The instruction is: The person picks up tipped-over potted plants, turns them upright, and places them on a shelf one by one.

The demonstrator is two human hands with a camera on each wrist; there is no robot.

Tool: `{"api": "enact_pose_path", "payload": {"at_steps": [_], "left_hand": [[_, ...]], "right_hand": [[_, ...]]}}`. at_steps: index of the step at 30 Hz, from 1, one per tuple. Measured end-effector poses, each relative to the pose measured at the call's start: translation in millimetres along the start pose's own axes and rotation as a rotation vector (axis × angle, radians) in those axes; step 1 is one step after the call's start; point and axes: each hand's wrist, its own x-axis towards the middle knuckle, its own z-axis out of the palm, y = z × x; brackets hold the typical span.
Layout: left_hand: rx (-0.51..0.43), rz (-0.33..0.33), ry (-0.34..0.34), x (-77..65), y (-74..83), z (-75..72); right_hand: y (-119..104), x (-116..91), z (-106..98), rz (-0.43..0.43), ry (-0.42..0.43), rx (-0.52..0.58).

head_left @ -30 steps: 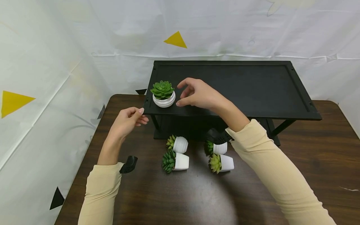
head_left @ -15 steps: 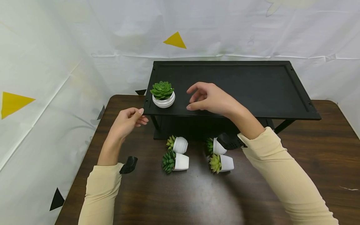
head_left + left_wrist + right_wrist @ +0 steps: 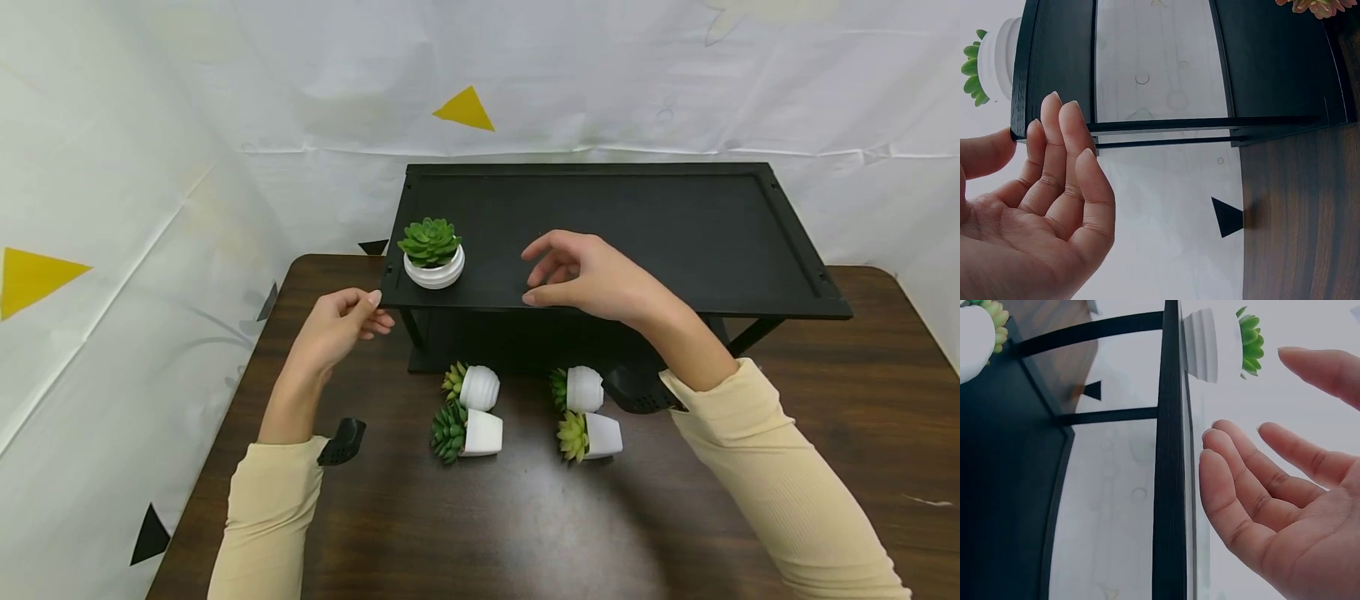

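A green succulent in a round white pot (image 3: 434, 271) stands upright at the left end of the black shelf's (image 3: 675, 242) top board. My left hand (image 3: 330, 329) holds the front left corner of that board; in the left wrist view its thumb (image 3: 985, 153) touches the edge and its fingers lie beside the underside. My right hand (image 3: 596, 275) hovers over the board's front part, right of the potted succulent, fingers loosely bent around nothing. In the right wrist view a gap shows between this hand and the white pot (image 3: 1202, 347).
Two white-potted succulents (image 3: 483, 432) lie on their sides before the shelf at left. Two more (image 3: 602, 435) lie similarly to their right, near the right wrist camera (image 3: 637, 392). All rest on the brown table (image 3: 480, 533). White sheeting (image 3: 637, 83) hangs behind and at left.
My right hand has moved right and slightly toward me, away from the succulent on the shelf. The left hand stays at the shelf corner, and the pots have not moved.
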Motion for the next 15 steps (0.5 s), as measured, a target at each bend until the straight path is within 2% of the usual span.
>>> {"api": "enact_pose_path", "payload": {"at_steps": [7, 15], "left_hand": [[0.002, 0.000, 0.003, -1.5, 1.5, 0.0], [0.006, 0.004, 0.007, -2.6, 2.9, -0.7]], "right_hand": [[7.1, -10.2, -2.9, 0.012, -0.003, -0.007], [12.3, -25.5, -5.0, -0.023, 0.016, -0.027]]}}
